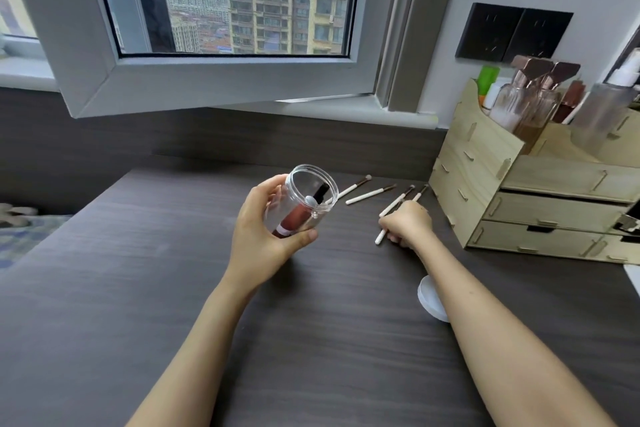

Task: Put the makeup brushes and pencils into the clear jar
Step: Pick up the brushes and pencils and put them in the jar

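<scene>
High-rise home bedroom: dark desk [138, 288], wooden cosmetics organiser [485, 184], window [221, 73].

The left hand [263, 239] holds the jar [304, 199] above the desk [138, 288], brushes [370, 193] lie beyond and between the hands, the organizer [512, 198] sits right of the right hand [408, 224], whose fingers close on one brush.

wooden organizer [485, 184], white lid [429, 298], window [221, 62]

Tilted clear jar [304, 199]; white-handled brushes [370, 195] perhaps four.
</scene>
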Demonstrator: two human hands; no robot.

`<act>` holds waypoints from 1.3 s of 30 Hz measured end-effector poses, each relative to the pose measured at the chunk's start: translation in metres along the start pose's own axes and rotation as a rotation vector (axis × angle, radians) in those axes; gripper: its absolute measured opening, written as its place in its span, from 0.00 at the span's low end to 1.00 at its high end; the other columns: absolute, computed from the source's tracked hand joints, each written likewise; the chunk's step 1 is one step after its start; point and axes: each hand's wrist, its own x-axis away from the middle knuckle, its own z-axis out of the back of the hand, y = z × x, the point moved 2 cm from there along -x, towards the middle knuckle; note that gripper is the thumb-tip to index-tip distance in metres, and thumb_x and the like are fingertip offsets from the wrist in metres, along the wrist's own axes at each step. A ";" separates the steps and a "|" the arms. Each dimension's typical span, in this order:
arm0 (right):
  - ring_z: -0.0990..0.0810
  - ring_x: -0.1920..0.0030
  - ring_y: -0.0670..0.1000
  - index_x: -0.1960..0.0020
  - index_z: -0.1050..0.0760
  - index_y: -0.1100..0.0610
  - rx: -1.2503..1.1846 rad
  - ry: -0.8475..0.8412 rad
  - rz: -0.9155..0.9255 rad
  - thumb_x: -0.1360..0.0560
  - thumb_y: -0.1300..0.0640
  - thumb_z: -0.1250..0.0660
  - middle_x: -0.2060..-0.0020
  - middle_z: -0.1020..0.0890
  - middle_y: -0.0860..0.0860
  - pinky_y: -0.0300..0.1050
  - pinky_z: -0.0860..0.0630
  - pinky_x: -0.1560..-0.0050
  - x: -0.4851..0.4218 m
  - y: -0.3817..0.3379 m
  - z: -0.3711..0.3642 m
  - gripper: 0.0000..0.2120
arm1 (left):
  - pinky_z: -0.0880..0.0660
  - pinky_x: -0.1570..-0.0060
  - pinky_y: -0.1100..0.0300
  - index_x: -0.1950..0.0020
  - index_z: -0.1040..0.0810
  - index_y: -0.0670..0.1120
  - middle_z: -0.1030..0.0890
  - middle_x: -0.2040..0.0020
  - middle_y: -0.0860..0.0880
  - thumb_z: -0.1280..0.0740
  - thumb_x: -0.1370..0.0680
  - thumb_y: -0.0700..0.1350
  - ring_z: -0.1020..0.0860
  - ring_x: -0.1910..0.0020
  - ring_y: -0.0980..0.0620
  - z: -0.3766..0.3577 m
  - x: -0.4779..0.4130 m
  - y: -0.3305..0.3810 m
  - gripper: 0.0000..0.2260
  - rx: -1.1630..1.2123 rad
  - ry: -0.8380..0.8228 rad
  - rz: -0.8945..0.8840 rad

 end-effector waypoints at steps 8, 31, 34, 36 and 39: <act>0.28 0.86 0.43 0.66 0.29 0.63 -0.785 -0.139 0.068 0.28 0.65 0.42 0.75 0.24 0.57 0.31 0.35 0.85 0.044 -0.005 0.036 0.09 | 0.26 0.37 0.54 0.40 0.31 0.67 0.25 0.40 0.62 0.24 0.41 0.55 0.24 0.40 0.55 0.000 0.001 0.001 0.33 -0.020 0.008 -0.020; 0.20 0.56 0.49 0.56 0.21 0.53 -0.913 0.267 0.683 0.24 0.51 0.38 0.61 0.17 0.48 0.38 0.26 0.56 0.100 -0.037 0.045 0.08 | 0.27 0.36 0.51 0.40 0.31 0.69 0.23 0.41 0.59 0.24 0.42 0.54 0.24 0.40 0.53 -0.003 0.002 0.000 0.32 -0.048 0.021 -0.024; 0.19 0.53 0.60 0.56 0.23 0.58 -0.573 0.473 0.286 0.25 0.56 0.39 0.58 0.17 0.55 0.46 0.24 0.57 0.030 -0.005 0.039 0.08 | 0.26 0.37 0.51 0.40 0.31 0.68 0.23 0.41 0.59 0.24 0.41 0.54 0.24 0.40 0.52 -0.001 0.001 -0.002 0.32 -0.036 0.028 -0.010; 0.21 0.47 0.63 0.49 0.24 0.61 -0.265 0.441 0.170 0.24 0.57 0.40 0.49 0.18 0.61 0.50 0.26 0.51 -0.004 0.011 0.030 0.10 | 0.26 0.37 0.49 0.40 0.31 0.67 0.24 0.40 0.59 0.24 0.41 0.55 0.24 0.39 0.52 -0.001 0.002 -0.001 0.32 -0.037 0.030 -0.009; 0.25 0.40 0.64 0.40 0.27 0.64 -0.025 0.347 0.093 0.23 0.57 0.38 0.41 0.23 0.63 0.52 0.27 0.46 -0.029 0.019 0.019 0.15 | 0.26 0.37 0.49 0.40 0.31 0.68 0.24 0.41 0.62 0.24 0.42 0.55 0.24 0.40 0.52 -0.001 0.000 -0.001 0.33 -0.043 0.038 -0.008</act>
